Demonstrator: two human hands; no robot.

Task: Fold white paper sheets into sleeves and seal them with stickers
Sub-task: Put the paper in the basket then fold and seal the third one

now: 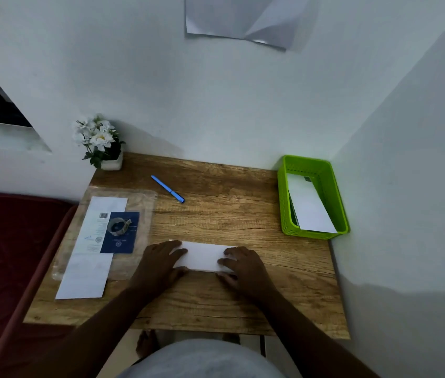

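Both forearms reach in from the near edge of the wooden worktop point(216, 219), and the two hands lie on a folded white paper sheet point(205, 256) that sits flat a little back from that edge, about midway along it. Over the sheet's left end the left hand point(158, 261) has its fingers stretched out and slightly apart, pressing down; over the right end the right hand point(243, 264) does likewise, fingers extended and flat on the paper, nothing pinched as far as I can tell. Likely the crease is being pressed. The risk, as I judge it, is uneven pressure: if one hand slides while the other pins, the layers could skew and the sleeve come out crooked, or the crease could wander. Sealing calls for lifting a hand, and the fold may spring open then. A tape roll point(119, 226) rests on papers in a clear plastic sleeve point(145, 203) by the left edge, a reach away. A blue pen point(167, 188) lies towards the far edge, and a green basket point(284, 203) holding white paper stands at the far right corner.
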